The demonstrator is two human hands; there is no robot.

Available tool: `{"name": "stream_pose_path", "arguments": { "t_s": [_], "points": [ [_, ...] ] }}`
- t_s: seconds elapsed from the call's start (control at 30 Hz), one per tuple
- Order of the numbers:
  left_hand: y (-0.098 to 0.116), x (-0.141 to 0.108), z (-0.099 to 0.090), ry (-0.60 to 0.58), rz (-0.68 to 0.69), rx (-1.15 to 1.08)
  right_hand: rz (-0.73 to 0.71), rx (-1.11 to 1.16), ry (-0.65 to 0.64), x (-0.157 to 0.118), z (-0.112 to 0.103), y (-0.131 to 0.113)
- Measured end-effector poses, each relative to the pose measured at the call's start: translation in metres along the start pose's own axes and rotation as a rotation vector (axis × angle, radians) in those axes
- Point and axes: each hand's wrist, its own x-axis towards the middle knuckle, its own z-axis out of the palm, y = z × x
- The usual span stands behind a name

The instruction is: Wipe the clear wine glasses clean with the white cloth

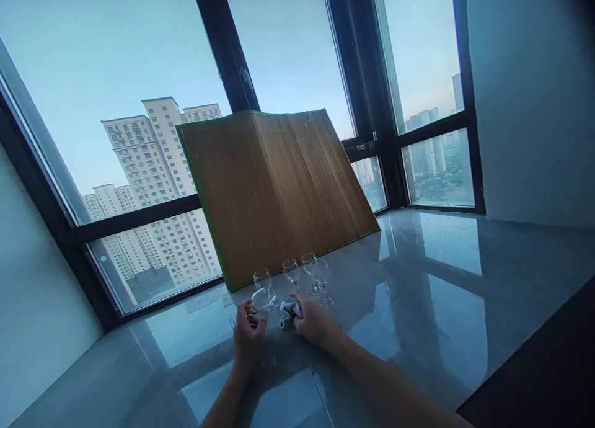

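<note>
My left hand (247, 338) grips a clear wine glass (263, 300) by its stem, with the bowl tilted on its side over the glossy grey sill (418, 291). My right hand (313, 321) is closed on a small white cloth (289, 311), right beside the tilted glass. Behind my hands, several more clear wine glasses stand upright in a row: one (263, 277) at the left, one (290, 270) in the middle, and two (316, 273) close together at the right.
A brown bamboo mat (274, 186) leans upright against the dark-framed windows (223, 49) just behind the glasses. A white wall (530, 105) closes the right side. A dark edge (548, 366) cuts the lower right corner.
</note>
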Motion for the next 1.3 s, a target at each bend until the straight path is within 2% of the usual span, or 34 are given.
{"name": "stream_pose_path", "arguments": {
  "t_s": [0.13, 0.33, 0.53, 0.63, 0.8, 0.93, 1.1, 1.3],
  "points": [
    [0.006, -0.003, 0.004, -0.056, 0.107, 0.141, -0.099, 0.156, 0.039, -0.004, 0.004, -0.012],
    [0.012, -0.004, 0.005, -0.085, 0.171, 0.160, -0.182, 0.310, 0.121, -0.007, 0.007, -0.018],
    [0.011, -0.005, 0.005, -0.174, 0.212, 0.121, -0.144, 0.191, 0.352, -0.003, 0.005, -0.009],
    [0.013, -0.007, 0.007, -0.175, 0.237, 0.091, -0.065, 0.078, 0.407, -0.004, 0.000, -0.010],
    [0.017, -0.011, 0.010, -0.226, 0.267, 0.084, -0.004, 0.006, 0.394, -0.006, -0.007, -0.016],
    [0.018, -0.010, 0.010, -0.225, 0.272, 0.095, -0.008, 0.166, 0.346, -0.006, -0.010, -0.017],
    [0.012, -0.005, 0.008, -0.153, 0.302, 0.108, -0.089, 0.373, 0.189, -0.006, -0.010, -0.017],
    [-0.003, 0.002, 0.004, -0.103, 0.268, 0.124, -0.130, 0.643, 0.015, -0.006, -0.005, -0.019]
  ]
}}
